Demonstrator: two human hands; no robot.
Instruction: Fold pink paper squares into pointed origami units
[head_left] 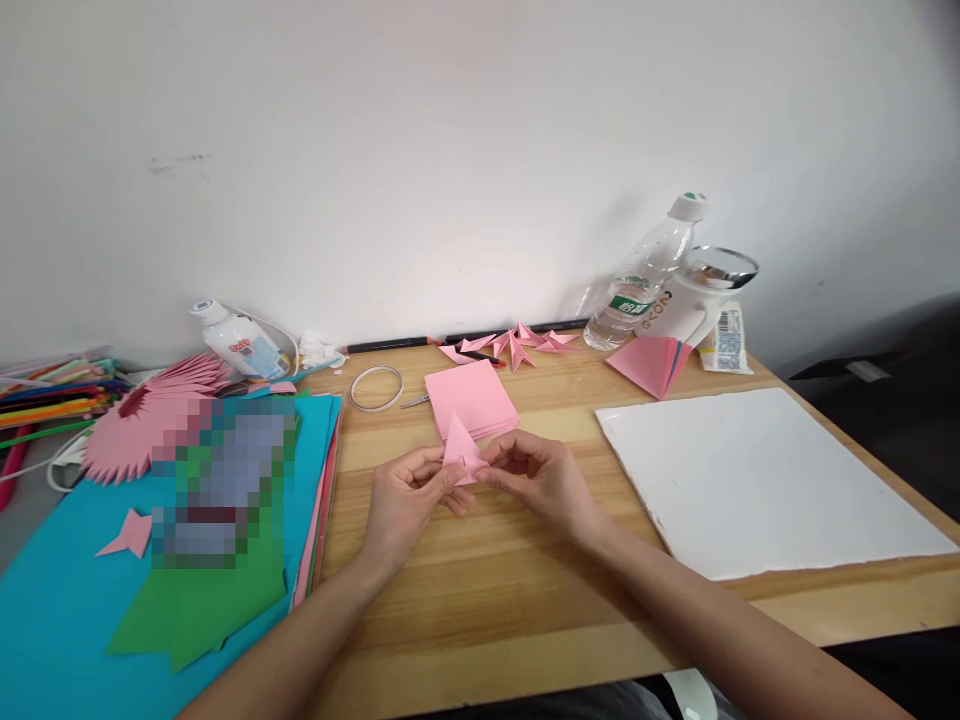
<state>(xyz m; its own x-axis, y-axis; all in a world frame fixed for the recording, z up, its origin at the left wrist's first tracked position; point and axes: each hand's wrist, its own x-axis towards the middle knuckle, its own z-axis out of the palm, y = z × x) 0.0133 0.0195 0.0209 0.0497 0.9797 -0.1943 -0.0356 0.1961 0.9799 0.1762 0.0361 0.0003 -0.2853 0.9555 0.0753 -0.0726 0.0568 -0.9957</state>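
Between my two hands is a folded piece of pink paper [461, 446], its pointed tip aimed away from me. My left hand [409, 497] pinches its left side and lower part between thumb and fingers. On the right edge, the thumb and fingertips of my right hand [540, 478] close on the same paper. Just beyond lies a stack of square pink paper [471, 393], partly covered by the folded tip. Several folded pink paper pieces [516, 347] lie farther back along the wall.
At the left, blue sheets [67, 600] carry green paper [202, 610] and a pink fringed ring [142, 420]. A tape ring [376, 370] lies left of the stack. A water bottle [637, 280], a mug [686, 305] and a white board [765, 490] stand or lie at right.
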